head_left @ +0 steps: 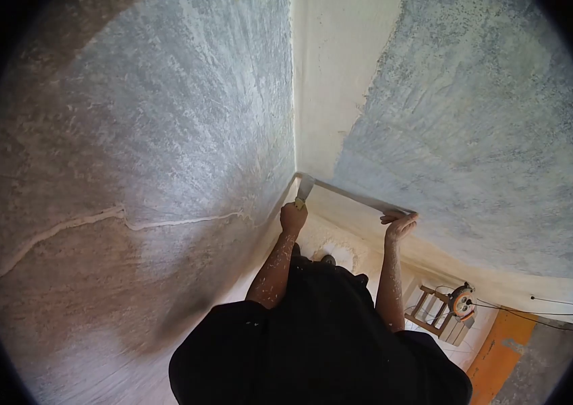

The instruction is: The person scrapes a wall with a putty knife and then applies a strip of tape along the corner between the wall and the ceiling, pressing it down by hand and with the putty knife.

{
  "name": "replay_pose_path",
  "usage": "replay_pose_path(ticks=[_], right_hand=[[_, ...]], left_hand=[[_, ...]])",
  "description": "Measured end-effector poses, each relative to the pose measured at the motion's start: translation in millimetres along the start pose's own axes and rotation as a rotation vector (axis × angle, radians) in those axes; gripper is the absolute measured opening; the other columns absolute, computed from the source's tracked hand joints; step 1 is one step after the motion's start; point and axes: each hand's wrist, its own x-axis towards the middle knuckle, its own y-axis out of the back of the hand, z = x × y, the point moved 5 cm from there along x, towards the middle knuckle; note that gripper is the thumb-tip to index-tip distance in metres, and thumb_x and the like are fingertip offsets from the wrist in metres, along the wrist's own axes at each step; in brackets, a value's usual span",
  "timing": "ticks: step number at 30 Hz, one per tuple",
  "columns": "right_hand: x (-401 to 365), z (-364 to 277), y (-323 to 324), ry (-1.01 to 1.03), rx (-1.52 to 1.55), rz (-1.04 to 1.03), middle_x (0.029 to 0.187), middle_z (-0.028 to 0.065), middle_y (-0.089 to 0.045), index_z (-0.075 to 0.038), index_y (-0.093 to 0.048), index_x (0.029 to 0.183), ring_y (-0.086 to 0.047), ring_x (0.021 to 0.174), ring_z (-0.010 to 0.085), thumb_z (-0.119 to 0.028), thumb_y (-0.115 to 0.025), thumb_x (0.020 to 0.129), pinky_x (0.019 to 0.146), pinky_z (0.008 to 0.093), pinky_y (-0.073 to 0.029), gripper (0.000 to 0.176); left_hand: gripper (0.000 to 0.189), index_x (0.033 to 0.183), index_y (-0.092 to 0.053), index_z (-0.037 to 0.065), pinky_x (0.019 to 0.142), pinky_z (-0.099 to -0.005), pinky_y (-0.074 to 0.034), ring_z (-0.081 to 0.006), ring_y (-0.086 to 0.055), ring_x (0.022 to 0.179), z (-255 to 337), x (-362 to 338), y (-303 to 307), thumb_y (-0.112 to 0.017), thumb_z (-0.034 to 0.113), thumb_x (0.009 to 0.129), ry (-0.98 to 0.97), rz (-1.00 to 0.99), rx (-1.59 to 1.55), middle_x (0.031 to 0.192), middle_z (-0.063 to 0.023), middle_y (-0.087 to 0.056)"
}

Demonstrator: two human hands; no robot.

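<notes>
1. Left grip: the left hand is closed in a fist around the handle of a scraper. The blade points up and away from the person, and its tip sits in the inner corner where the two walls meet.
2. Right grip: the right hand is raised to about the same height, with its fingers stretched along the near end of a straightedge and touching it. It cannot be told whether the thumb closes beneath it.
3. Position of the straightedge: a long thin strip lying against the right-hand wall. It runs on a slant from the scraper blade at the corner down to the right hand. The scraper blade and the far end of the strip meet or nearly meet; contact cannot be confirmed.
4. Arms: both forearms are bare and flecked with pale spatter. They rise from a black shirt that fills the lower middle of the view.
5. Left wall: rough grey coat, browner toward the bottom, crossed by a pale filled crack that runs roughly level toward the corner.
6. Right wall: mottled grey-blue surface. A cream band of smoother coating runs down the corner and continues along below the straightedge.
7. Lower right, well apart from the hands: a wooden frame with an orange cable reel resting on it. A dark cable leads away to the right, above an orange surface.
</notes>
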Motion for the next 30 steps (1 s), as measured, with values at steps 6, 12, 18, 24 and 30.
replay_pose_path(ticks=[6, 12, 18, 24, 30], right_hand=[[9.5, -3.5, -7.3, -0.04, 0.035, 0.024, 0.042, 0.0123, -0.056, 0.006, -0.063, 0.052, -0.053, 0.034, 0.0193, -0.055, -0.007, 0.096, 0.043, 0.0273, -0.05, 0.094], [7.3, 0.0, -2.2, -0.034, 0.079, -0.013, 0.046, 0.0129, -0.058, 0.006, -0.065, 0.055, -0.056, 0.037, 0.0195, -0.055, -0.008, 0.096, 0.044, 0.0274, -0.051, 0.092], [6.0, -3.3, -4.6, -0.042, 0.076, -0.009, 0.046, 0.013, -0.058, 0.007, -0.064, 0.055, -0.056, 0.037, 0.0196, -0.056, -0.009, 0.095, 0.043, 0.0278, -0.051, 0.093], [4.2, -11.2, -7.2, -0.044, 0.059, -0.015, 0.043, 0.012, -0.057, 0.006, -0.063, 0.053, -0.055, 0.036, 0.0189, -0.057, -0.007, 0.095, 0.043, 0.0269, -0.05, 0.094], [0.4, -10.6, -2.9, -0.034, 0.007, -0.033, 0.044, 0.0128, -0.057, 0.006, -0.063, 0.052, -0.055, 0.036, 0.0189, -0.058, -0.005, 0.094, 0.044, 0.0262, -0.05, 0.096]], left_hand=[[0.024, 0.068, -0.065, -0.002, 0.057, -0.0447, -0.049, -0.0384, -0.064, 0.065, 17.8, 11.3, 3.0, -0.062, 0.02, 0.076, -0.002, -0.006, -0.063, 0.065, -0.0229, -0.062], [0.023, 0.069, -0.065, -0.002, 0.057, -0.0447, -0.049, -0.0387, -0.064, 0.066, 15.3, 9.2, -0.9, -0.062, 0.02, 0.076, -0.032, 0.002, -0.021, 0.065, -0.0229, -0.062], [0.024, 0.07, -0.066, -0.001, 0.058, -0.0448, -0.049, -0.039, -0.064, 0.067, 12.7, 14.6, 4.1, -0.061, 0.021, 0.077, -0.032, 0.017, -0.039, 0.065, -0.0227, -0.062], [0.024, 0.069, -0.065, -0.002, 0.058, -0.0453, -0.049, -0.0389, -0.064, 0.067, 10.7, 7.1, 11.3, -0.061, 0.021, 0.077, -0.001, -0.003, -0.027, 0.065, -0.0227, -0.062], [0.023, 0.069, -0.065, -0.002, 0.058, -0.0451, -0.049, -0.0387, -0.064, 0.067, 15.4, 0.4, 12.7, -0.062, 0.02, 0.076, -0.016, 0.008, -0.053, 0.065, -0.023, -0.061]])
